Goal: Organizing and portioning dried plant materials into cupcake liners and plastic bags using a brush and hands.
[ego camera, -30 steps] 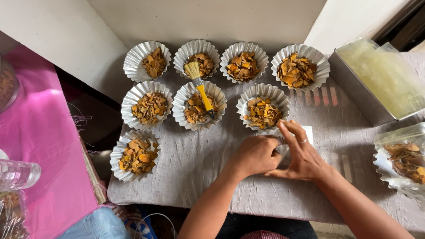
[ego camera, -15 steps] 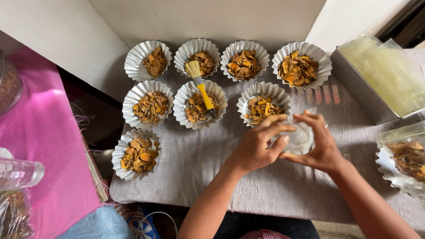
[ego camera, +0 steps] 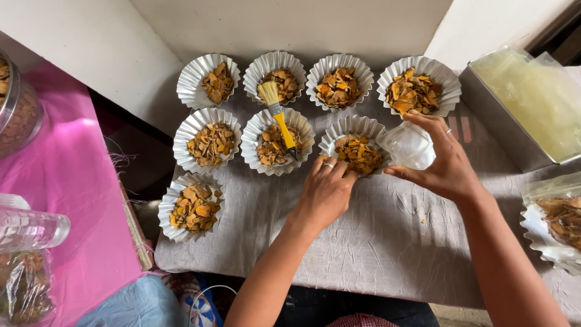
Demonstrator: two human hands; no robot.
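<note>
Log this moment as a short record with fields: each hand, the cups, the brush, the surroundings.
left hand: fingertips on the near rim of a filled fluted cup
right hand: holds an empty clear cup, just right of that filled one
filled cups: eight on the grey cloth, all with orange-brown chips
brush: yellow handle, lying across two cups
metal tray: right, covered in plastic
pink cloth: left

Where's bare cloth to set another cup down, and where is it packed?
Free: grey cloth below the filled cups, between the lower-left cup and the bagged tray. Some room between right hand and metal tin. Packed: top two cup rows, with the brush lying across them.
</note>
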